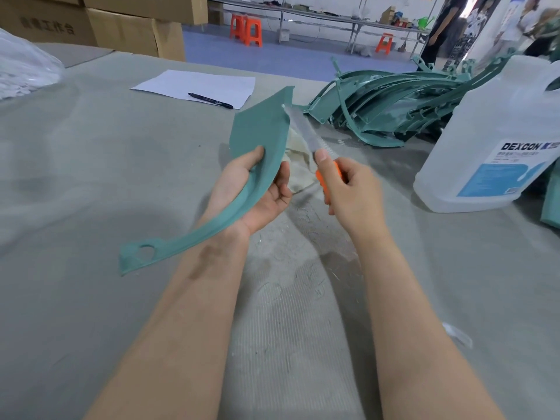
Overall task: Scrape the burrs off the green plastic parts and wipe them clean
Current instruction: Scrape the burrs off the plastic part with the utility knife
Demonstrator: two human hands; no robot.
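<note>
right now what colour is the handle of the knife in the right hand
Orange, seen in the head view: the knife handle shows between the right hand's fingers.

"DEXCON" is printed in dark capitals on the white and blue label (512,165) of the plastic jug (485,131). The smaller lines printed below that word cannot be read. Dark characters are printed on the cardboard box (45,22) far left of the jug, too blurred to be made out.

Bare table (91,183) is lying open left of the gripped part (257,140). Right of the knife (306,137), a jug (491,147) and stacked green parts (388,107) are crowding the way.
</note>
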